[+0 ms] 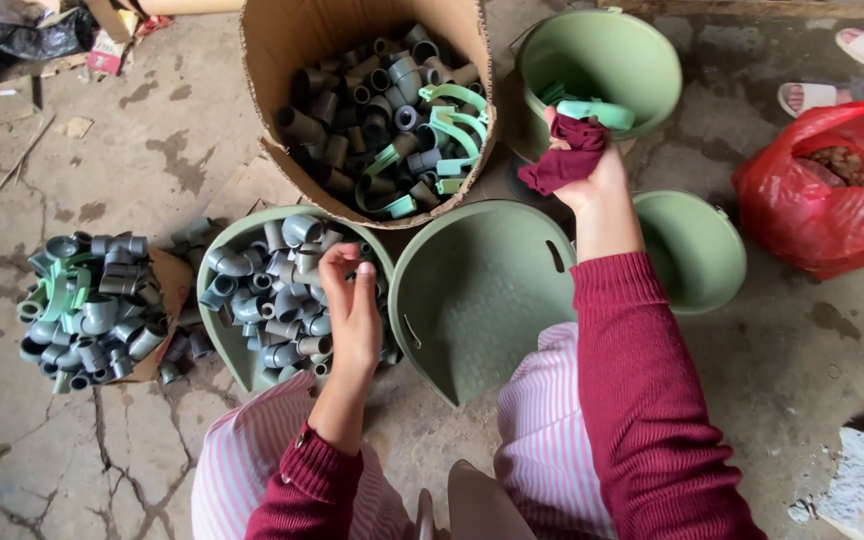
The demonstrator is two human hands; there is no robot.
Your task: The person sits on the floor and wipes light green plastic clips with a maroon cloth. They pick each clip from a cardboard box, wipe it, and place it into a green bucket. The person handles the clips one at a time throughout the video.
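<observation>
At the centre of the frame, the left hand (pixel 350 300) hovers over a green basin of grey pipe fittings (pixel 270 290), its fingers curled loosely with the fingertips pinched together; whether it holds a small fitting I cannot tell. In the upper right, the right hand (pixel 584 160) is closed around a dark red cloth (pixel 567 155) and a light green curved plastic piece (pixel 597 112), held at the rim of a green bucket (pixel 642 60). A tilted empty green basin (pixel 472 300) lies between the arms. A cardboard box (pixel 292 40) of mixed fittings sits at top centre, a loose pile of fittings (pixel 92 310) at left, and a red plastic bag (pixel 832 190) at right.
</observation>
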